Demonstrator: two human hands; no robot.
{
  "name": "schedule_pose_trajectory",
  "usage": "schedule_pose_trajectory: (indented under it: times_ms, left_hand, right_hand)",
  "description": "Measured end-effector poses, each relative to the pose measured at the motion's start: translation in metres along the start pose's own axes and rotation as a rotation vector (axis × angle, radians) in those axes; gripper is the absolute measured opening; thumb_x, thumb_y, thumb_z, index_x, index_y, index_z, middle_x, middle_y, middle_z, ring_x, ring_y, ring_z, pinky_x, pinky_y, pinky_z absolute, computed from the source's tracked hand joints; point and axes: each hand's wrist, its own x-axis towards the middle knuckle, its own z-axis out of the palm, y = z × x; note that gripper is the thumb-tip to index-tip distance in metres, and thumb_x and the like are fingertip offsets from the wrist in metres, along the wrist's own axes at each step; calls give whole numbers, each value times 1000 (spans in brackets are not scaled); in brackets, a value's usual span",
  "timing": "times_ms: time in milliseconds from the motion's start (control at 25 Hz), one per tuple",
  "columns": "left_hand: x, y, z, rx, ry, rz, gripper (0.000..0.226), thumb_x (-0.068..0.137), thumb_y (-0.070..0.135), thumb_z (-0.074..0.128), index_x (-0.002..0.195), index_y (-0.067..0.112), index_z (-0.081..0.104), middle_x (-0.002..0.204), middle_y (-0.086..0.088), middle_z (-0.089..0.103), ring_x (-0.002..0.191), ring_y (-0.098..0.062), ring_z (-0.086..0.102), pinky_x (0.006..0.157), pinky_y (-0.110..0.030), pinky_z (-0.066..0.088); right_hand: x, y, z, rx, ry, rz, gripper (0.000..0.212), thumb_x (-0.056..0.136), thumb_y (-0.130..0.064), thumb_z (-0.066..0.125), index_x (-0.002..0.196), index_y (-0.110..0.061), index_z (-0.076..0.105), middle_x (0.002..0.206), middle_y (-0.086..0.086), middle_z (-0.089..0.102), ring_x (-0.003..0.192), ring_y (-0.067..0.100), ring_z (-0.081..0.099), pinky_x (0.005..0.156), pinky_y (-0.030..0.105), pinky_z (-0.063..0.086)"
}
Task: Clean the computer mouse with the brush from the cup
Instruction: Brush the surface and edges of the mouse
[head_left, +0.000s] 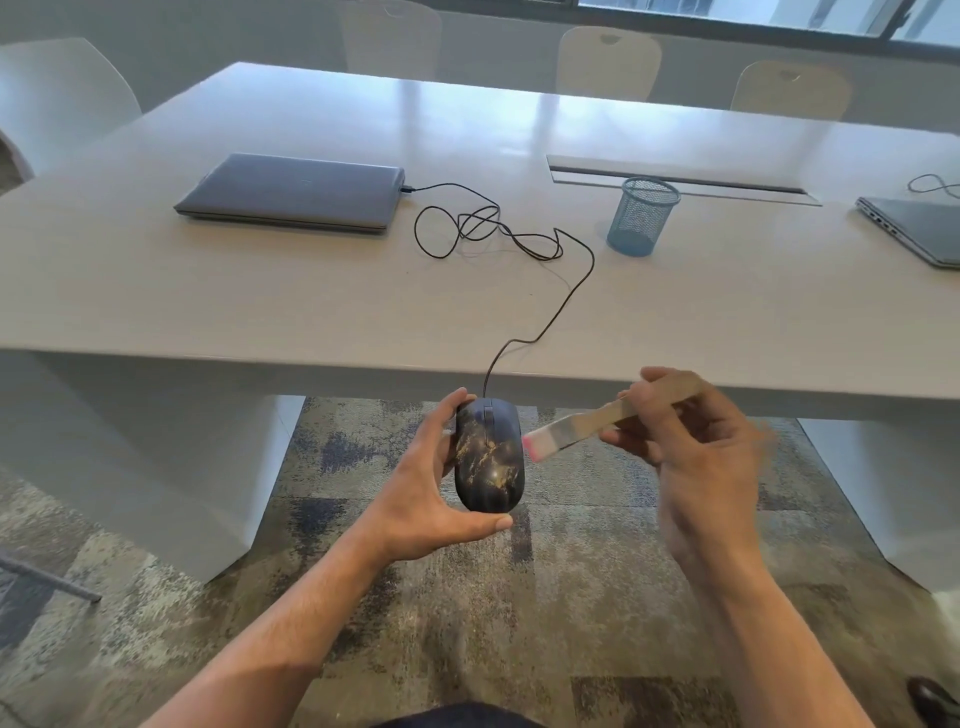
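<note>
Head view: you have the mouse (488, 456) below the table (311, 312) edge.
Left hand (415, 499): closed around the mouse; keep it steady.
Right hand (691, 452): pinching the brush (582, 423), bristles just beside the mouse.
Stroke: sweep lightly along seams.
Cup (642, 215): empty, well beyond the mouse.

One computer mouse (488, 454) with one black cable (540, 244). One brush (587, 423). One blue mesh cup (643, 215), at about one o'clock on the bench (311, 301). Two closed laptops: one (293, 192) at eleven o'clock, the other (919, 226) at two o'clock, cut by the edge. Two hands: a left hand (426, 499) and a right hand (696, 457). Four pale chairs around the far sides: (57, 98), (392, 39), (608, 62), (792, 88).
</note>
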Motion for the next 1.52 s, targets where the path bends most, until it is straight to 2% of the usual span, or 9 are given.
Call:
schedule_pose_trajectory:
  times_ms: [120, 280, 440, 640, 800, 1000, 1160, 1320, 1520]
  left_hand:
    - [1, -1, 1, 22, -9, 12, 117, 58, 34, 96, 146, 56, 22, 145, 35, 39, 135, 5, 49, 116, -30, 39]
    - [0, -1, 2, 10, 3, 5, 117, 58, 34, 96, 147, 54, 22, 149, 21, 38, 136, 3, 49, 115, -30, 41]
    - [2, 0, 5, -4, -10, 16, 118, 59, 33, 97, 146, 58, 22, 153, 19, 36, 138, 2, 47, 116, -27, 39]
    - [0, 0, 3, -3, -9, -1, 118, 59, 34, 96, 147, 55, 20, 150, 20, 37, 136, 5, 48, 114, -21, 37]
    - [0, 1, 5, -9, -18, -1, 119, 60, 31, 97, 148, 53, 20, 152, 15, 38, 138, 2, 47, 115, -26, 39]
    - [-3, 4, 7, 14, -28, -4, 122, 59, 34, 96, 151, 47, 18, 154, 4, 39, 138, -2, 49, 118, -30, 37]
    - [-4, 4, 7, 3, -42, 0, 123, 60, 30, 96, 154, 42, 18, 155, 2, 40, 138, -3, 49, 118, -31, 38]
    - [-7, 5, 8, 15, -39, -4, 122, 59, 32, 96, 152, 45, 18, 154, 3, 40, 138, -2, 49, 119, -32, 36]
    - [-9, 8, 6, -10, -8, -17, 122, 58, 35, 96, 151, 46, 17, 152, 13, 38, 139, -1, 47, 119, -42, 37]
  right_hand:
    - [-11, 10, 10, -89, 48, 7, 17, 85, -18, 78, 100, -9, 78, 75, 4, 75, 70, 20, 76, 70, 36, 64]
    - [-3, 1, 3, -53, 148, -28, 14, 89, -14, 77, 101, -9, 77, 76, 1, 75, 71, 20, 75, 73, 37, 65]
    - [-11, 4, 22, -45, 33, 6, 17, 86, -14, 77, 101, -7, 77, 76, 5, 75, 71, 22, 76, 69, 35, 64]
    - [-1, -6, 10, -92, 149, -60, 14, 89, -16, 77, 103, -15, 77, 81, 3, 78, 74, 20, 77, 74, 35, 65]
    - [-15, 1, 22, -103, -49, -39, 14, 88, -15, 77, 102, -15, 77, 80, 5, 77, 76, 23, 77, 71, 36, 65]
    - [-4, -8, 13, -139, 102, -89, 14, 89, -22, 77, 103, -21, 77, 83, 2, 79, 78, 21, 79, 74, 33, 64]
    - [-13, -4, 18, -138, -63, -45, 14, 85, -21, 78, 99, -23, 79, 81, 5, 77, 78, 22, 78, 72, 34, 64]
    - [-5, -13, 10, -166, 20, -106, 13, 90, -16, 76, 101, -24, 77, 81, 1, 77, 79, 20, 78, 74, 35, 65]
    - [-24, -10, 3, -139, -238, -117, 18, 82, -27, 77, 99, -30, 80, 86, 4, 79, 83, 19, 78, 77, 28, 62]
